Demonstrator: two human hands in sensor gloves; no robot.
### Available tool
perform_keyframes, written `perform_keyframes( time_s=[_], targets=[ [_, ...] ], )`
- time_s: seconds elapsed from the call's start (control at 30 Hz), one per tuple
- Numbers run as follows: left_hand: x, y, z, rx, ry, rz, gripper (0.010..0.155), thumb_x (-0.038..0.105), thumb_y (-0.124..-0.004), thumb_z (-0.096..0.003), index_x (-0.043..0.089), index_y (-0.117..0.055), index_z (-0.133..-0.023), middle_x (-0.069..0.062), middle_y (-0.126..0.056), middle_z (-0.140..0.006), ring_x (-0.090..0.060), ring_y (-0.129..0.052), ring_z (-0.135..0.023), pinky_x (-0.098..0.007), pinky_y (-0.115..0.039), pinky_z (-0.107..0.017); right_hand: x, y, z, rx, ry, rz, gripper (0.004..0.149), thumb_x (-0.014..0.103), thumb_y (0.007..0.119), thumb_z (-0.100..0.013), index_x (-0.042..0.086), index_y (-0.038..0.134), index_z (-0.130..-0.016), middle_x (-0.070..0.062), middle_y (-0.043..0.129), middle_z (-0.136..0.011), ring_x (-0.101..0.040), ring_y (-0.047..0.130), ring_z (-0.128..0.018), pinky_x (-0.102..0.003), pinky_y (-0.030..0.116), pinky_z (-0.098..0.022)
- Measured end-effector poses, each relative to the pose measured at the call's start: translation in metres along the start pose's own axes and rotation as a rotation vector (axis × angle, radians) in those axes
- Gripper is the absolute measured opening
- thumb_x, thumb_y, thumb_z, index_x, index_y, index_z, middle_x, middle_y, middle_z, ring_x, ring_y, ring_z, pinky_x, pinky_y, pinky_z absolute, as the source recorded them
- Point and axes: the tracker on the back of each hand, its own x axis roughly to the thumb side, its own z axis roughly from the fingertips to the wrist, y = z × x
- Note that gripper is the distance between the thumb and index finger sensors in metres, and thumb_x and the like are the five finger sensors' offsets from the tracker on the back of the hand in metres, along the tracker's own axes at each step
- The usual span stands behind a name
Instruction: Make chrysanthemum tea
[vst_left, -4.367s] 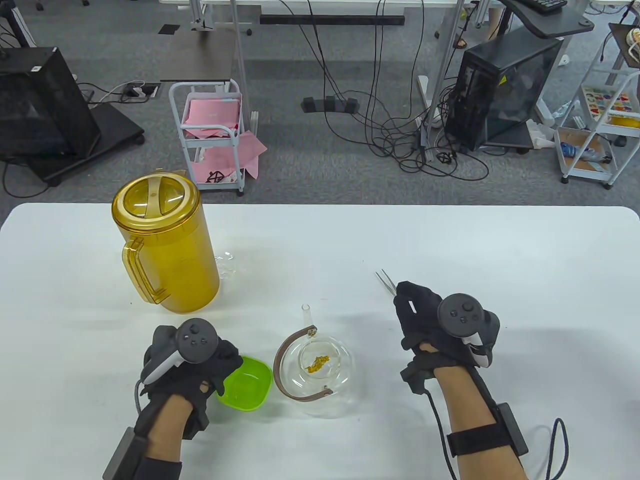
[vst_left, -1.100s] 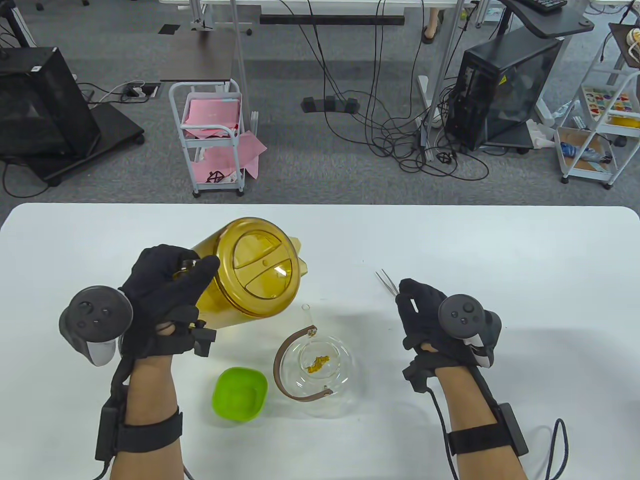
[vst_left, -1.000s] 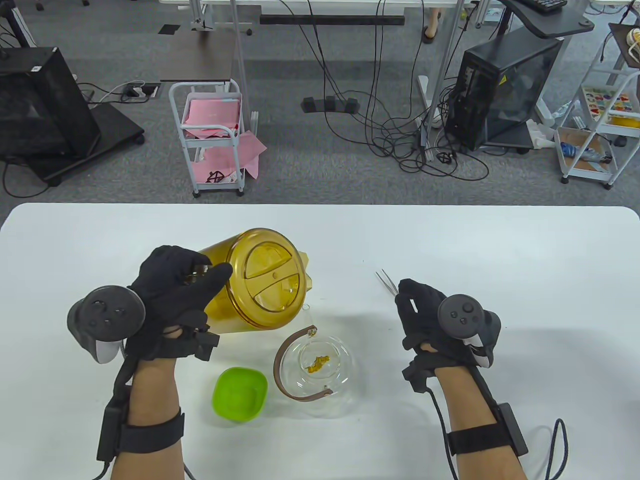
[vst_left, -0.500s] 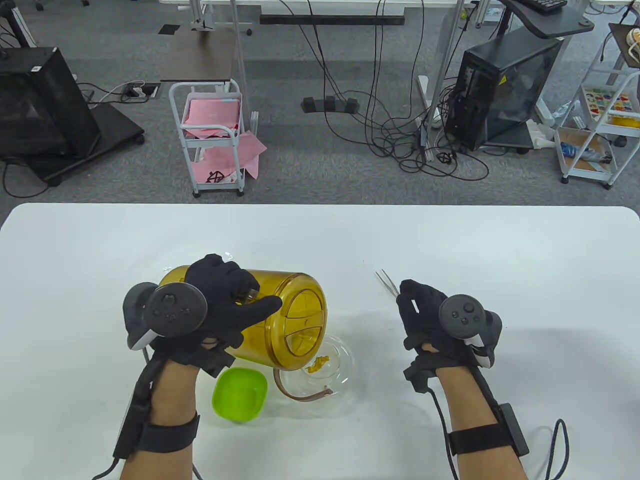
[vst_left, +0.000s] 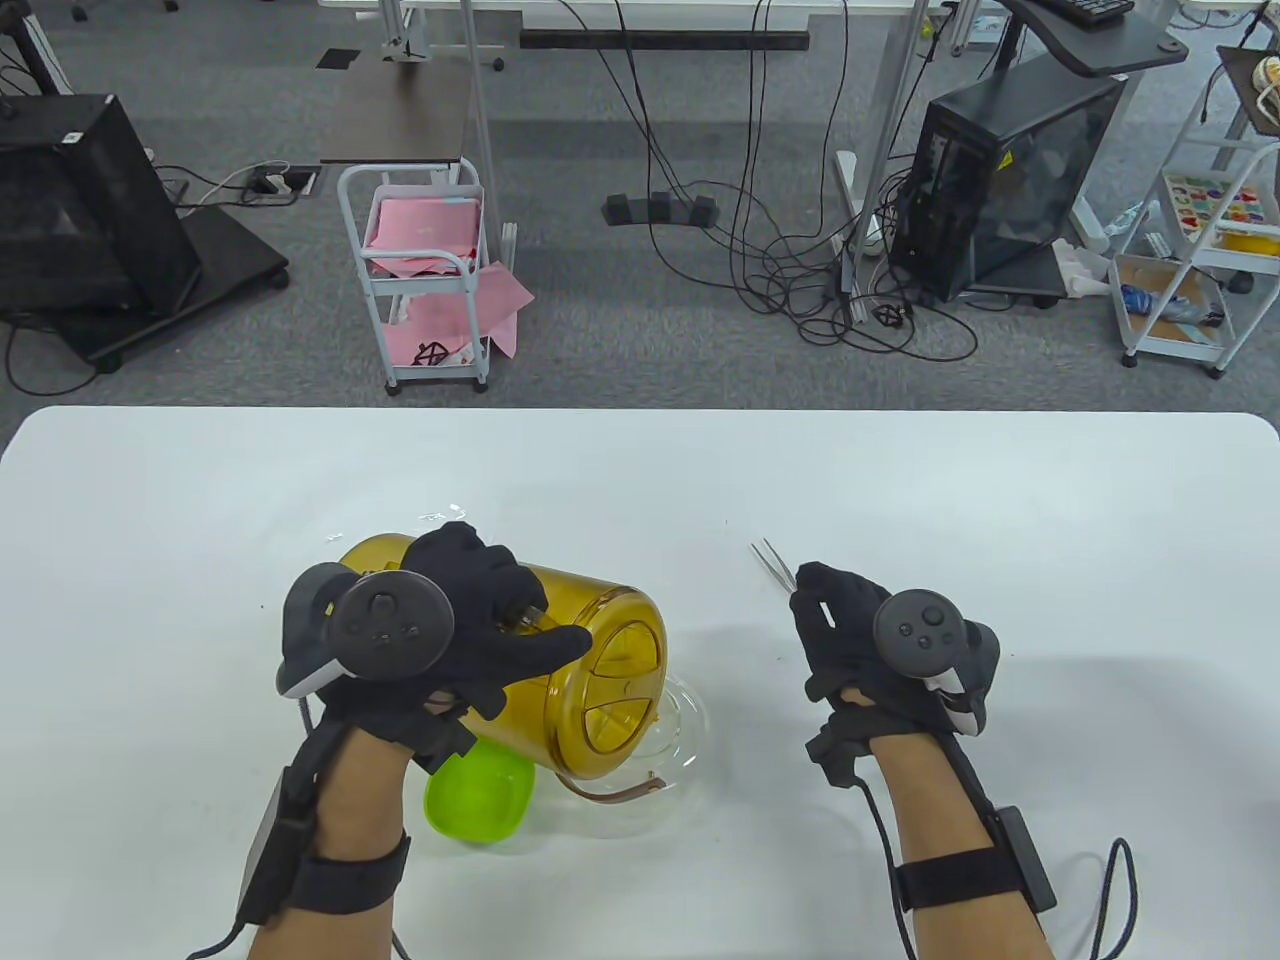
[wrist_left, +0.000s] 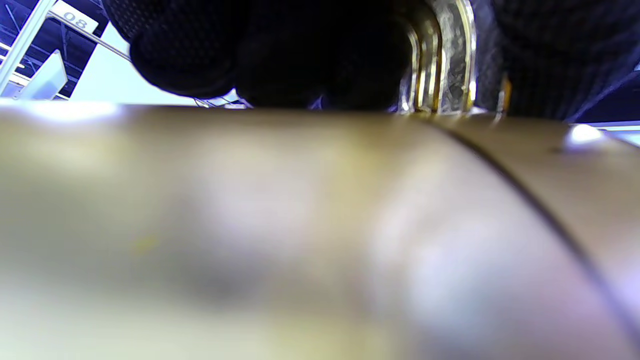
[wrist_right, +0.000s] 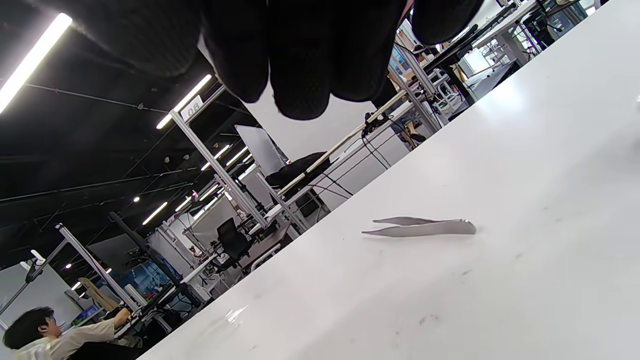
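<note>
The left hand (vst_left: 470, 620) grips the handle of the yellow jug (vst_left: 590, 680), fingers curled round it and thumb laid along the jug's side. The jug is tipped far over, its lidded mouth pointing down and to the right over the glass teapot (vst_left: 680, 720), which it mostly hides; only the teapot's right rim and a piece of its brown handle (vst_left: 625, 795) show. The jug's lower edge also overlaps the green bowl (vst_left: 475, 805), which sits on the table (vst_left: 1000, 480) just left of the teapot. In the left wrist view the jug's blurred wall (wrist_left: 300, 225) fills nearly the whole frame, with gloved fingers (wrist_left: 200, 50) above it. The right hand (vst_left: 850, 640) rests on the table well right of the teapot, fingers loosely curled and holding nothing. The tweezers (vst_left: 775, 562) lie flat on the table just beyond its fingertips, also seen in the right wrist view (wrist_right: 420, 227).
</note>
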Motion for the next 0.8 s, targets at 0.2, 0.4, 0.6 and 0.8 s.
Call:
perform_keyframes(
  time_s=[0.2,0.4,0.6,0.8],
  targets=[
    [0.006,-0.003,-0.001,-0.021,-0.007,-0.028,0.054,0.076,-0.092,-0.0425,0.025,-0.1,-0.057,-0.004,-0.103,-0.048,-0.035,-0.092,-0.054,-0.067,-0.057,-0.074,0.0,0.0,0.0,0.001,0.0,0.002,0.052,0.053,0.067,-0.058,0.026,0.07,-0.103,-0.004,0.072,-0.104,-0.038,0.069,-0.104,-0.067,0.047,-0.075],
    [0.012,-0.006,-0.002,-0.035,-0.016,-0.05,0.053,0.075,-0.092,-0.0429,0.024,-0.1,-0.057,-0.004,-0.103,-0.048,-0.035,-0.092,-0.054,-0.067,-0.057,-0.074,0.0,0.0,0.0,0.002,-0.002,0.004,0.052,0.053,0.067,-0.058,0.027,0.07,-0.103,-0.004,0.072,-0.104,-0.038,0.069,-0.104,-0.067,0.047,-0.074],
    [0.017,-0.009,-0.003,-0.049,-0.025,-0.072,0.053,0.075,-0.092,-0.0429,0.024,-0.1,-0.057,-0.004,-0.103,-0.048,-0.035,-0.092,-0.054,-0.068,-0.056,-0.074,0.0,0.0,0.0,0.002,-0.001,0.005,0.052,0.052,0.067,-0.058,0.027,0.07,-0.103,-0.004,0.072,-0.104,-0.038,0.069,-0.104,-0.067,0.047,-0.074],
    [0.023,-0.012,-0.004,-0.059,-0.036,-0.09,0.053,0.074,-0.092,-0.0433,0.024,-0.1,-0.058,-0.005,-0.102,-0.049,-0.035,-0.092,-0.055,-0.068,-0.055,-0.075,0.0,0.001,0.0,0.004,-0.003,0.01,0.052,0.053,0.067,-0.058,0.027,0.07,-0.103,-0.004,0.072,-0.104,-0.038,0.069,-0.104,-0.067,0.047,-0.074]
  ],
)
